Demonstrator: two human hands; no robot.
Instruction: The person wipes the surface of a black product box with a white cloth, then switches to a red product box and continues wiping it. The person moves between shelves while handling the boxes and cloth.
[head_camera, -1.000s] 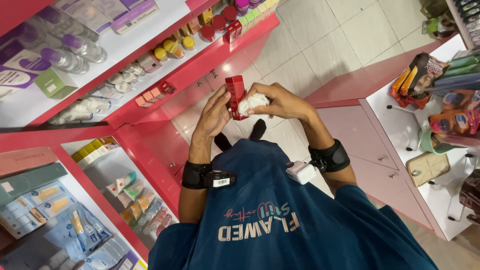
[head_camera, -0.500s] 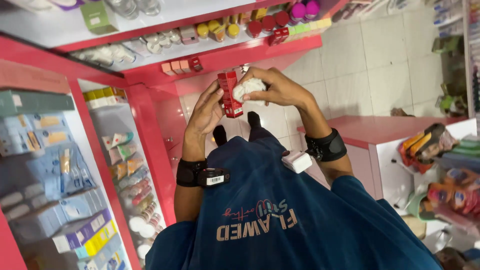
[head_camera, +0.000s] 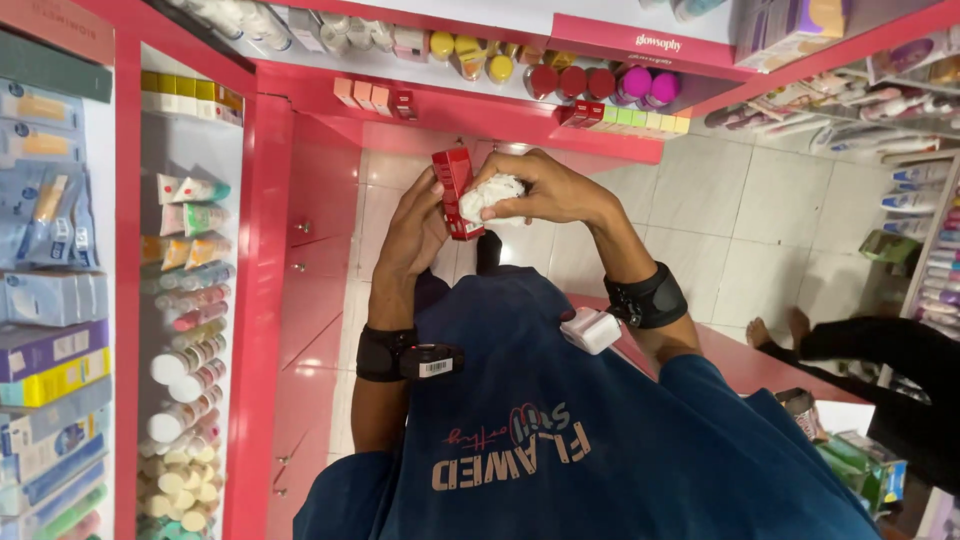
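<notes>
Red box (head_camera: 455, 190) stays gripped in the left hand (head_camera: 415, 235), mid-frame. Right hand (head_camera: 545, 190) still presses the white cloth (head_camera: 490, 195) on it. Shelves slid left since before.

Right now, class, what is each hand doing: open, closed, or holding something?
Left hand: closed on a small red box.
Right hand: closed on a crumpled white cloth, pressed against the box.

Pink shop shelving (head_camera: 262, 300) stocked with cosmetics lines a pale tiled floor (head_camera: 760, 230).
</notes>
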